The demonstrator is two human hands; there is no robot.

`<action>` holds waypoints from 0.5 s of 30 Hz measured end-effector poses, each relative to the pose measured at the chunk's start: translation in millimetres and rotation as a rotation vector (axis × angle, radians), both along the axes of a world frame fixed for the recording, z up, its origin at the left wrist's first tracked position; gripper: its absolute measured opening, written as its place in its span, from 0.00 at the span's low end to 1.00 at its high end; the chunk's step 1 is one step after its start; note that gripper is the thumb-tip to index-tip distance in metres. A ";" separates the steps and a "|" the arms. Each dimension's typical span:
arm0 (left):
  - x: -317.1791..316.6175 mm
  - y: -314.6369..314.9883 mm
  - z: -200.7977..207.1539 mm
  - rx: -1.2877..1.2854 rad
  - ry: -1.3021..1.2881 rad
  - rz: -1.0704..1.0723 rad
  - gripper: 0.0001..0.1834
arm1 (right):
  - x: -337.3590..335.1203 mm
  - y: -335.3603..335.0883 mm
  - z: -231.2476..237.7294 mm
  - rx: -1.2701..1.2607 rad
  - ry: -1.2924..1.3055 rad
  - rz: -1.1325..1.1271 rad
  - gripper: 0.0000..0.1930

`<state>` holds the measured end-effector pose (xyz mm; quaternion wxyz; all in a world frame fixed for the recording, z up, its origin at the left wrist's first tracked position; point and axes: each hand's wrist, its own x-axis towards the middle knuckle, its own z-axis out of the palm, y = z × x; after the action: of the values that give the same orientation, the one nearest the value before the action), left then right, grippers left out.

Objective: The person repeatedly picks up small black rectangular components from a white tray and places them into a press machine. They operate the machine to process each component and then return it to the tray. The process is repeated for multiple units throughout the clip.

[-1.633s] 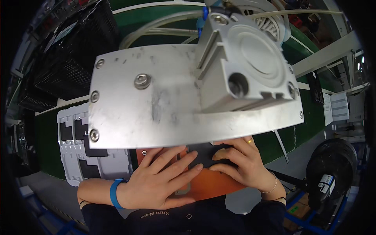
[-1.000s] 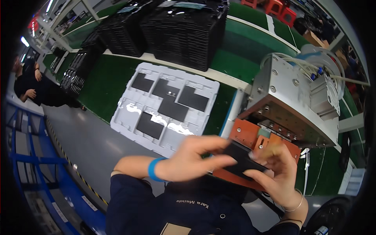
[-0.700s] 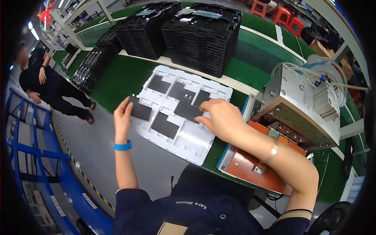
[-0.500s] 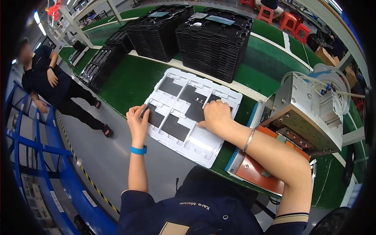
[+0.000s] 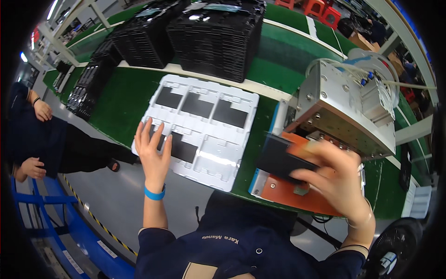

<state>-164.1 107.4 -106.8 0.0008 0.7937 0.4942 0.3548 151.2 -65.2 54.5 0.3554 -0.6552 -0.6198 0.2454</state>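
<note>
My right hand (image 5: 332, 169), blurred by motion, grips a flat black panel (image 5: 281, 160) between thumb and fingers. It holds the panel tilted above the orange plate (image 5: 274, 190) of a metal press machine (image 5: 341, 111). My left hand (image 5: 153, 149) lies over the lower left of a white moulded tray (image 5: 217, 156), fingers spread and stretched out. Beneath those fingers a black panel is partly hidden. Notched black panels sit in several other compartments, such as one panel (image 5: 231, 115) at the upper right and another panel (image 5: 185, 149) beside my left hand. The lower-right compartment holds none.
Tall stacks of black trays (image 5: 216, 44) stand behind the white tray on the green bench (image 5: 116, 100). At the left a person (image 5: 37, 135) stands near a blue rack (image 5: 55, 204). A black fan (image 5: 395, 246) is at the lower right, red stools (image 5: 320, 14) far back.
My right hand has moved from the tray to the machine with a black panel. My left fingers have gone from pinching at the tray's left edge to spreading over it. The whole view has shifted.
</note>
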 end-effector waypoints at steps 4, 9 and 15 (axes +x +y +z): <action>39.5 -12.8 28.2 0.016 0.005 -0.179 0.18 | 71.5 -98.7 -18.2 -0.192 0.510 -0.342 0.15; 94.9 -52.9 65.6 -0.049 -0.004 -0.604 0.21 | 68.0 -103.4 -56.5 -0.122 0.013 -0.411 0.10; 165.4 -99.2 79.5 -0.126 0.175 -1.307 0.33 | 50.8 -84.7 -73.3 0.222 -0.419 -0.307 0.11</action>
<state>1.3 8.1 -27.3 0.2221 0.9545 -0.0709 0.1859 202.1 -149.9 -18.8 0.3222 -0.7348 -0.5965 -0.0213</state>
